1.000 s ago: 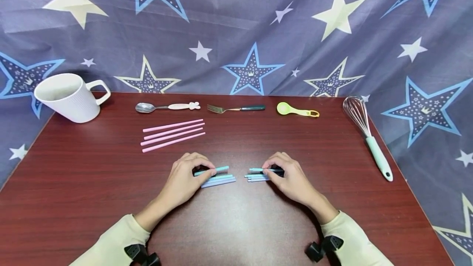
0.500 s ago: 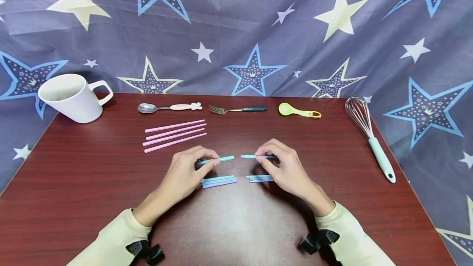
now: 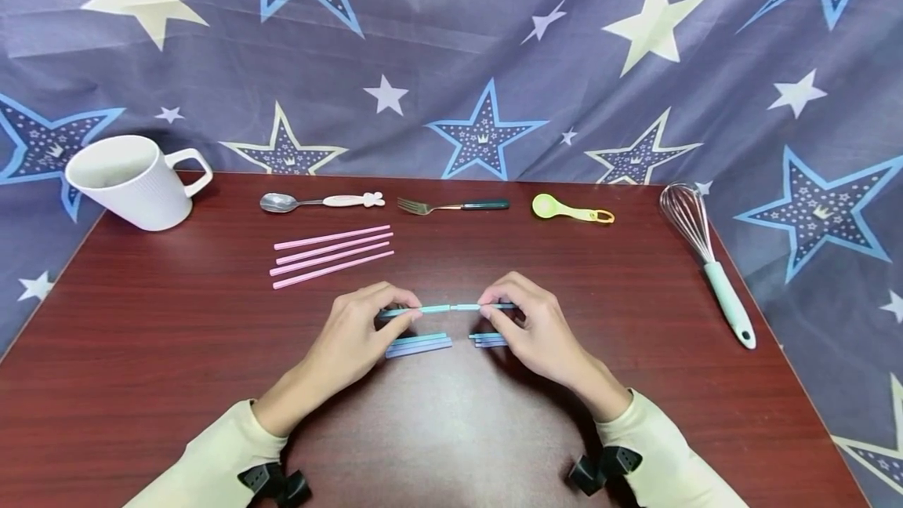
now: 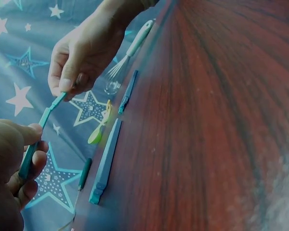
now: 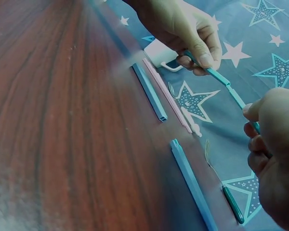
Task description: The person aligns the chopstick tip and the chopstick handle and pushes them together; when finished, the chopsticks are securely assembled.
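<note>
In the head view my left hand (image 3: pixel 356 328) pinches a teal chopstick half (image 3: pixel 436 309) between thumb and fingers. My right hand (image 3: pixel 539 324) pinches a second, thinner-tipped teal half (image 3: pixel 464 307). Both pieces are held in line above the table, their ends meeting between the hands. From the right wrist, the narrow tip of the right-hand half (image 5: pixel 237 98) sits right at the end of the left-hand half (image 5: pixel 219 77). Below the hands lie two small groups of teal and blue halves, one on the left (image 3: pixel 419 346) and one on the right (image 3: pixel 487 341), partly hidden by the right hand.
Several pink chopsticks (image 3: pixel 334 269) lie on the dark red table (image 3: pixel 176 320) behind the left hand. Along the back are a white mug (image 3: pixel 134 186), a spoon (image 3: pixel 279 203), a fork (image 3: pixel 485 205) and a yellow-green measuring spoon (image 3: pixel 545 206). A whisk (image 3: pixel 727 300) lies far right.
Both hands have lifted their teal halves away from the groups on the table, moved them farther back and brought them together until the ends meet.
</note>
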Action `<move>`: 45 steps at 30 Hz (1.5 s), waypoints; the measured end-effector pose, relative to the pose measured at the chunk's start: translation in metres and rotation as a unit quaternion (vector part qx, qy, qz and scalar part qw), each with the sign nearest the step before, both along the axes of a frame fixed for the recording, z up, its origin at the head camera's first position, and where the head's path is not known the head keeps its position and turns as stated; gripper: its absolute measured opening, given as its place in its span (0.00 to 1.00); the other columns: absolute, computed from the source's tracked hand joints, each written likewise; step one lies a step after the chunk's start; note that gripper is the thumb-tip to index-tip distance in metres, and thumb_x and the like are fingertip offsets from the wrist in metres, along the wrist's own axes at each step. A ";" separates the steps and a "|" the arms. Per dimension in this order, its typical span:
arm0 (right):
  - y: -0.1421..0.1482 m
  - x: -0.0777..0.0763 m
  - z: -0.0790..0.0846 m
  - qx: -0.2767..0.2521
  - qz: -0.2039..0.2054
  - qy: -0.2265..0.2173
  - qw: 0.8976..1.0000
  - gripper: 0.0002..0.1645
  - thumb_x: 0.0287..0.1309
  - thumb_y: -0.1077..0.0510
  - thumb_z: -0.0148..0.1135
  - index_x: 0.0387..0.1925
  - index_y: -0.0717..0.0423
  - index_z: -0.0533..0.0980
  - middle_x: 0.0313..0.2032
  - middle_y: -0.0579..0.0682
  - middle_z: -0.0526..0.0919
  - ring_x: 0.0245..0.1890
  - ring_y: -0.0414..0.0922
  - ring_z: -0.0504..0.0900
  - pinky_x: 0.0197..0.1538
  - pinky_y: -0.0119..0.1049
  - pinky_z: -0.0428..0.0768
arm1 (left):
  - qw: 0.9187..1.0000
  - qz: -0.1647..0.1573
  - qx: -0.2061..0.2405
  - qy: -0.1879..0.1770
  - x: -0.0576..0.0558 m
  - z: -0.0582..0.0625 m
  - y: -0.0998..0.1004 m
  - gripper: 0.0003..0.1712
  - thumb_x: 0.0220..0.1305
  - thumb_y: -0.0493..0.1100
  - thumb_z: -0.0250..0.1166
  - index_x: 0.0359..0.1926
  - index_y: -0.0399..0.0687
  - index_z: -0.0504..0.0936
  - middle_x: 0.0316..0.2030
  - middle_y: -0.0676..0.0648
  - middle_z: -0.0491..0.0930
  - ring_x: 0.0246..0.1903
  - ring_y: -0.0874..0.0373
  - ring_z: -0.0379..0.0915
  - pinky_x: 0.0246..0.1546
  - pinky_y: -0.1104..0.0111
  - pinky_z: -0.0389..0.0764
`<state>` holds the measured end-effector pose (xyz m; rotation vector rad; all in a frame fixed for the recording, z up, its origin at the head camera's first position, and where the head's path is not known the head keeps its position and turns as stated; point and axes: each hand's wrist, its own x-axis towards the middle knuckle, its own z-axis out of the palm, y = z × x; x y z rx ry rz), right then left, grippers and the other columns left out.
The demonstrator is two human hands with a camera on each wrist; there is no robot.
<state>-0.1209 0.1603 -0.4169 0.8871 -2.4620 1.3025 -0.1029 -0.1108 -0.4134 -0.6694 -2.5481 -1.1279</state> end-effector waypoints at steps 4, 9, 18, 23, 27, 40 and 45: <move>0.000 0.000 0.001 0.001 0.000 0.003 1.000 0.02 0.67 0.59 0.68 0.38 0.54 0.84 0.37 0.43 0.83 0.36 0.36 0.77 0.35 0.32 0.75 | 1.000 -0.001 -0.004 0.014 -0.001 -0.001 0.000 0.05 0.63 0.42 0.75 0.39 0.56 0.87 0.34 0.61 0.84 0.34 0.69 0.78 0.40 0.68 0.81; 0.000 0.000 0.001 0.001 0.004 0.004 1.000 0.03 0.67 0.59 0.68 0.38 0.54 0.84 0.36 0.43 0.83 0.35 0.36 0.76 0.34 0.33 0.75 | 1.000 -0.004 -0.003 0.020 -0.001 -0.001 0.000 0.06 0.62 0.42 0.75 0.39 0.56 0.87 0.33 0.61 0.84 0.34 0.69 0.78 0.40 0.68 0.81; 0.000 0.001 0.000 0.005 0.006 -0.003 1.000 0.04 0.69 0.58 0.66 0.37 0.53 0.83 0.36 0.42 0.82 0.36 0.36 0.76 0.37 0.27 0.73 | 1.000 -0.016 -0.001 0.002 0.001 0.000 0.000 0.06 0.62 0.43 0.75 0.40 0.56 0.87 0.33 0.61 0.84 0.34 0.70 0.77 0.39 0.69 0.80; -0.001 0.002 -0.001 0.006 0.008 0.000 1.000 0.02 0.68 0.59 0.67 0.38 0.54 0.83 0.36 0.42 0.82 0.36 0.36 0.77 0.36 0.28 0.73 | 1.000 -0.013 -0.002 0.007 0.000 -0.001 0.000 0.07 0.60 0.43 0.77 0.39 0.56 0.89 0.33 0.61 0.85 0.34 0.69 0.80 0.39 0.69 0.81; -0.001 0.003 -0.002 0.004 0.010 0.005 1.000 0.02 0.68 0.59 0.67 0.38 0.54 0.83 0.36 0.42 0.82 0.35 0.35 0.76 0.35 0.29 0.73 | 1.000 -0.013 -0.003 0.020 0.000 -0.001 0.000 0.07 0.58 0.42 0.78 0.38 0.56 0.90 0.33 0.60 0.88 0.35 0.65 0.83 0.39 0.66 0.82; -0.006 0.004 -0.005 -0.003 0.007 0.022 1.000 0.02 0.65 0.62 0.69 0.38 0.52 0.83 0.36 0.42 0.82 0.35 0.35 0.76 0.36 0.27 0.73 | 0.998 -0.004 0.004 0.060 0.001 -0.003 0.002 0.07 0.56 0.41 0.79 0.36 0.54 0.91 0.31 0.59 0.89 0.30 0.67 0.82 0.32 0.69 0.76; -0.007 0.004 -0.010 -0.013 0.009 0.039 0.999 0.06 0.63 0.66 0.69 0.38 0.53 0.83 0.35 0.44 0.83 0.34 0.36 0.76 0.36 0.27 0.73 | 0.998 -0.007 0.013 0.067 0.002 -0.005 0.003 0.06 0.56 0.40 0.79 0.36 0.53 0.91 0.31 0.58 0.90 0.31 0.66 0.84 0.33 0.68 0.78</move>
